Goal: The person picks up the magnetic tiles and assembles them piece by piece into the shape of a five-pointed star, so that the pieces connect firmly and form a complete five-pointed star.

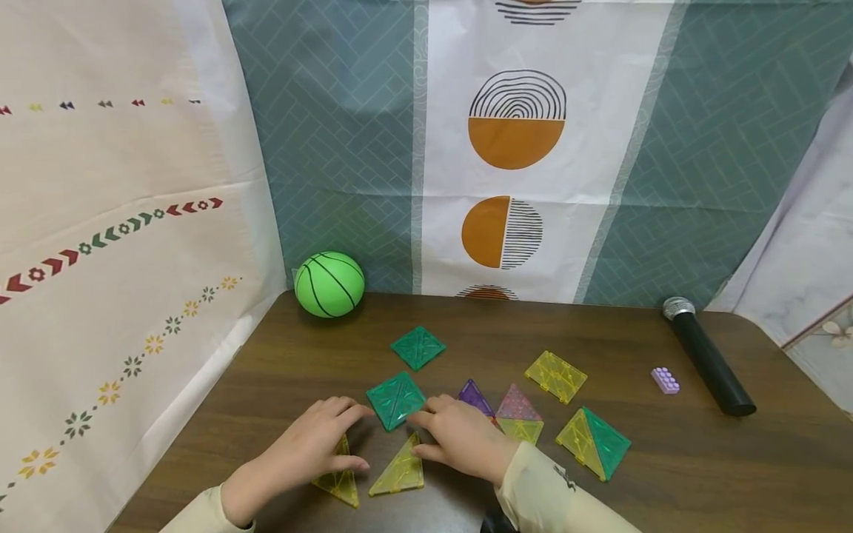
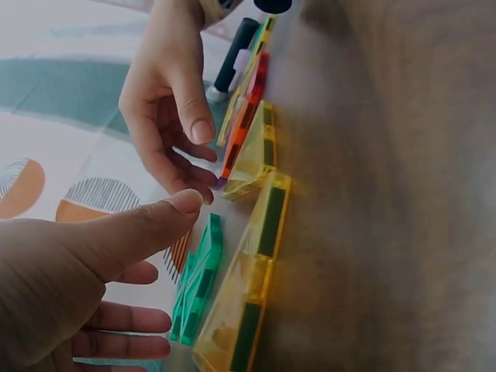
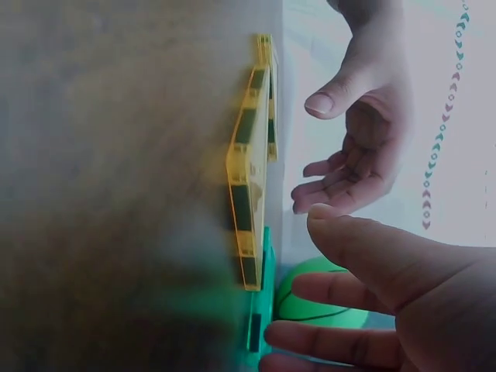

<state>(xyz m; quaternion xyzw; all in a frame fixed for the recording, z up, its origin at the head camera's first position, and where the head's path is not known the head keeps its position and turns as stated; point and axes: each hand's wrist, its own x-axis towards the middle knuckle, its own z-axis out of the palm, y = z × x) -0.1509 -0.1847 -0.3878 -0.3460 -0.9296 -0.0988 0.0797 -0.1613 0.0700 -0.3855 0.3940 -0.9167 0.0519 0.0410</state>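
Green translucent plastic square, the nearer one (image 1: 396, 400): flat on the brown wooden table (image 1: 300, 355), just ahead of both hands, a corner close to the fingertips of each; whether either touches it, I cannot tell.
Left hand (image 1: 309, 438): spread wide, thumb well apart from the fingers, gripping nothing.
Right hand (image 1: 465, 438): also wide and relaxed, gripping nothing, its thumb by the tip of a yellow triangle.
Yellow triangles: both translucent plastic; the left triangle (image 1: 340, 480) lies partly hidden by the left hand, the right triangle (image 1: 402, 470) lies between the hands, a gap separating the two.
Farther green square (image 1: 417, 348): flat beyond the nearer one, apart from it.
Beside the right hand: a purple translucent triangle (image 1: 475, 398), then a pink triangle (image 1: 518, 405) edge to edge with a small yellow piece (image 1: 521, 429).
Over to the right: a yellow square (image 1: 556, 376) and a half-yellow, half-green square (image 1: 586, 448), apart from each other.
Far right: a lilac studded block (image 1: 665, 380) near a black microphone with a silver head (image 1: 711, 363).
Back left: a bright green ball with black lines (image 1: 329, 285), by the hanging cloth (image 1: 340, 148).
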